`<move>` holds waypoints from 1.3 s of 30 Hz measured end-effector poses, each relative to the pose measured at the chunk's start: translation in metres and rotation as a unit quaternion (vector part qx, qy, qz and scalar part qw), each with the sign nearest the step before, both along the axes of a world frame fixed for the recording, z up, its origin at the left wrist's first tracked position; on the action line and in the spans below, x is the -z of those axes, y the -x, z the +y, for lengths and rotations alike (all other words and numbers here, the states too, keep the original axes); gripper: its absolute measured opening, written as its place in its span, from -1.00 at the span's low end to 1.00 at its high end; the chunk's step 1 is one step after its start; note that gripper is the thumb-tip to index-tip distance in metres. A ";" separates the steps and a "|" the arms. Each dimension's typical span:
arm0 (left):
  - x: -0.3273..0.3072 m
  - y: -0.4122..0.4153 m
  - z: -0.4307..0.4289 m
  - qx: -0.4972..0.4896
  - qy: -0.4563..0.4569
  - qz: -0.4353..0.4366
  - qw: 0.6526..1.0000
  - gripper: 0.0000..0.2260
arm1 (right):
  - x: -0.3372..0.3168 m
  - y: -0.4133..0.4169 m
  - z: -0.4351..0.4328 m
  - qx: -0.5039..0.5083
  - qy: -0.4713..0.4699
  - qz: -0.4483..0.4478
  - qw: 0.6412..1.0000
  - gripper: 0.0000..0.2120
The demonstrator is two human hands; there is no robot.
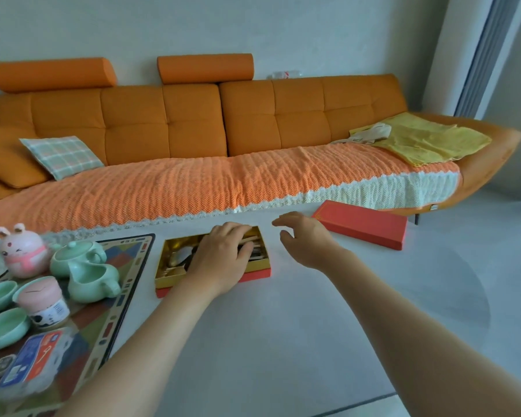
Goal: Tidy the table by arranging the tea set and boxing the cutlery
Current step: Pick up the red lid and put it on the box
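A red cutlery box [260,273] with a gold lining stands open near the table's far edge, with cutlery [179,256] lying inside. My left hand [223,257] lies over the box, fingers curved down onto the cutlery; whether it grips a piece is hidden. My right hand [306,237] hovers open just right of the box, fingers spread. The box's red lid [363,225] lies flat further right. On the patterned tray [130,278] at the left stand a mint green teapot [76,255], a green pitcher [92,281] and green saucers [3,328].
A pink rabbit figure [24,251], a pink-lidded jar [44,300] and a blue and red packet [32,359] share the tray. Beyond the white table [253,341] runs an orange sofa [193,121] with a knitted throw, a checked cushion and yellow cloths.
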State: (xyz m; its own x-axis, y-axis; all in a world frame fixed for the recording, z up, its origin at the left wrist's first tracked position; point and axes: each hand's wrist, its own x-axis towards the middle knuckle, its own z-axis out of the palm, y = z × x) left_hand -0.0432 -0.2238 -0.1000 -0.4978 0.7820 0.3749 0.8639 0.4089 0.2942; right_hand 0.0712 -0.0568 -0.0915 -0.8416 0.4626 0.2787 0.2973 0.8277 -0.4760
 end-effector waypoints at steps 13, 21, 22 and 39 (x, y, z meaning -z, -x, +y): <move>0.003 -0.045 0.190 0.031 0.096 -0.071 0.992 -0.52 | 0.036 -0.092 0.117 0.254 -0.035 -0.089 0.963 -0.49; 0.025 -0.033 0.226 0.022 0.120 -0.210 0.970 -0.36 | 0.046 -0.107 0.134 0.247 0.027 -0.106 0.963 -0.51; 0.026 -0.033 0.226 0.019 0.109 -0.218 0.970 -0.37 | 0.045 -0.108 0.135 0.243 0.031 -0.100 0.964 -0.52; -0.026 -0.011 0.060 -0.091 -0.097 -0.122 0.984 -0.61 | 0.012 -0.042 0.037 0.108 0.011 0.067 0.992 -0.61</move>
State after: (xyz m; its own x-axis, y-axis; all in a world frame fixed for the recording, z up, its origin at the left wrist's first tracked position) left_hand -0.0324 -0.1642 -0.0736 -0.7168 0.5972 0.3599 0.6755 0.4669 0.5707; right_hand 0.1127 -0.0201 -0.1035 -0.6787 0.6348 0.3693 0.3994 0.7411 -0.5397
